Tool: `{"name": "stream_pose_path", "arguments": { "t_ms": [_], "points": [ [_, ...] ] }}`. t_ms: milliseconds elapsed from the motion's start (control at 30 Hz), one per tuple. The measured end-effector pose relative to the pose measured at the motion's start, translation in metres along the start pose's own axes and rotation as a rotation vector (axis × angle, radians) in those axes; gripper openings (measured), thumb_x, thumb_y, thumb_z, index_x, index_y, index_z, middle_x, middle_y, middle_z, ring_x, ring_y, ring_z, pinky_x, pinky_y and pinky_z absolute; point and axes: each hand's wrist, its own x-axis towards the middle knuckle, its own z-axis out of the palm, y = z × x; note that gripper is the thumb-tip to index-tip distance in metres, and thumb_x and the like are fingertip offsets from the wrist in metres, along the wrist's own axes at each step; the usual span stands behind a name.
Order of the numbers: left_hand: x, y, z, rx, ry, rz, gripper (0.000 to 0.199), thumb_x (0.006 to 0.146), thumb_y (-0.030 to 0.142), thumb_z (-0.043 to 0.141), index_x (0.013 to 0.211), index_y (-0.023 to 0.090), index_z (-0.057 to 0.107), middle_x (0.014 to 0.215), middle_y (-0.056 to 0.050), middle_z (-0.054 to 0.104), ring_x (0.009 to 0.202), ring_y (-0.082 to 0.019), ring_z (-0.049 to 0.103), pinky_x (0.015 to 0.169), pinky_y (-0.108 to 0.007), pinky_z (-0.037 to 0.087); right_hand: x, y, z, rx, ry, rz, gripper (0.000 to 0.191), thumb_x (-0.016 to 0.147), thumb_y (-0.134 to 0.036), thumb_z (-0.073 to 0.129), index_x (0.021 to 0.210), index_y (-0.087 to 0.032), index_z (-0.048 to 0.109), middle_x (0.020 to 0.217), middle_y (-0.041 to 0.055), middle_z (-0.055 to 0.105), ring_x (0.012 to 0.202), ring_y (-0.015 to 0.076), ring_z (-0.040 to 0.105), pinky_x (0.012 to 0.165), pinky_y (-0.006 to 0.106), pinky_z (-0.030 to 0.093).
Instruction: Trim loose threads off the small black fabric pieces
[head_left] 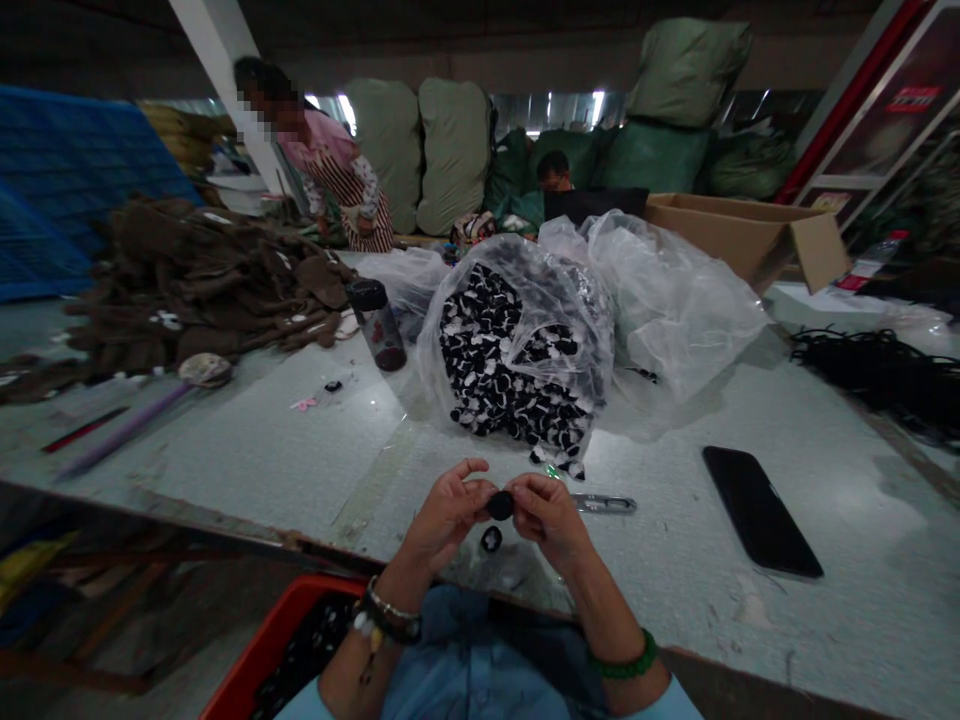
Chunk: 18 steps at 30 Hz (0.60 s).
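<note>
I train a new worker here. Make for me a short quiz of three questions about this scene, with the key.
1. True or false: the left hand and the right hand hold one small black round piece between them.
2. On which wrist is the green bead bracelet?
3. What fills the clear plastic bag on the table?
A) Small black and white pieces
B) Brown cloth
C) Green sacks

Key: 1 true; 2 right; 3 A
</note>
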Motion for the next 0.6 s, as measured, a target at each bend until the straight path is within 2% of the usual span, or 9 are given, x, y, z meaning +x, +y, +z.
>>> {"name": "stream_pose_path", "arguments": {
  "t_ms": [100,167,233,333,400,467,533,600],
  "points": [
    [0.002,0.001,-0.003,0.331,0.117,0.215,0.029,0.063,0.02,0.06,0.087,0.018,0.043,0.06,0.004,0.055,0.054,-0.009,0.05,0.053,-0.02,0.037,0.012,-0.01,-0.021,-0.647,0.311,-0.194,0.017,0.073,-0.031,0.048,0.072,-0.015,0.055,0.052,-0.0025,0.047,0.044,0.0076,0.041,0.043,0.019,0.03],
    [0.003,-0.001,-0.008,0.605,0.196,0.331,0.021,0.065,0.023,0.057,0.083,0.018,0.046,0.063,0.003,0.056,0.058,-0.01,0.051,0.057,-0.023,0.038,0.023,-0.012,-0.033,-1.093,0.458,-0.218,0.014,0.073,-0.027,0.047,0.076,-0.016,0.055,0.061,0.0014,0.054,0.057,0.0125,0.049,0.052,0.023,0.034],
    [0.004,-0.007,-0.014,0.883,0.237,0.408,0.013,0.067,0.023,0.053,0.078,0.019,0.05,0.066,0.001,0.056,0.061,-0.012,0.051,0.061,-0.026,0.039,0.033,-0.008,-0.04,-1.397,0.469,-0.179,0.014,0.071,-0.025,0.049,0.079,-0.016,0.055,0.071,0.0049,0.057,0.065,0.0164,0.053,0.055,0.025,0.034],
    [0.005,-0.016,-0.021,1.183,0.207,0.473,0.008,0.068,0.018,0.049,0.074,0.019,0.054,0.069,-0.001,0.055,0.067,-0.014,0.05,0.065,-0.028,0.038,0.044,0.001,-0.04,-1.574,0.427,-0.15,0.013,0.072,-0.023,0.048,0.078,-0.015,0.056,0.079,0.0086,0.058,0.069,0.0192,0.053,0.055,0.027,0.034],
    [0.006,-0.019,-0.022,1.25,0.166,0.49,0.009,0.068,0.017,0.049,0.073,0.019,0.055,0.07,-0.002,0.056,0.07,-0.016,0.05,0.067,-0.029,0.038,0.047,0.004,-0.039,-1.508,0.425,-0.164,0.011,0.073,-0.02,0.046,0.073,-0.015,0.056,0.077,0.0082,0.057,0.069,0.0183,0.052,0.056,0.027,0.033],
    [0.007,-0.019,-0.021,1.215,0.172,0.486,0.008,0.067,0.019,0.05,0.073,0.019,0.056,0.071,-0.002,0.056,0.07,-0.016,0.05,0.067,-0.029,0.038,0.047,0.002,-0.039,-1.269,0.397,-0.185,0.01,0.072,-0.019,0.047,0.067,-0.015,0.054,0.069,0.005,0.055,0.064,0.0151,0.05,0.054,0.025,0.033],
    [0.01,-0.015,-0.016,1.07,0.218,0.456,0.009,0.068,0.023,0.052,0.074,0.018,0.055,0.071,-0.002,0.057,0.067,-0.015,0.05,0.066,-0.029,0.038,0.043,-0.004,-0.038,-0.861,0.316,-0.171,0.01,0.071,-0.023,0.049,0.065,-0.016,0.052,0.058,0.0002,0.05,0.052,0.0105,0.045,0.048,0.022,0.03],
    [0.013,-0.01,-0.01,0.812,0.213,0.371,0.014,0.069,0.026,0.052,0.08,0.018,0.053,0.073,-0.003,0.058,0.066,-0.014,0.051,0.064,-0.028,0.039,0.038,-0.011,-0.035,-0.397,0.182,-0.108,0.012,0.07,-0.027,0.051,0.066,-0.016,0.05,0.051,-0.0041,0.043,0.042,0.0066,0.035,0.04,0.019,0.024]
  ]
}}
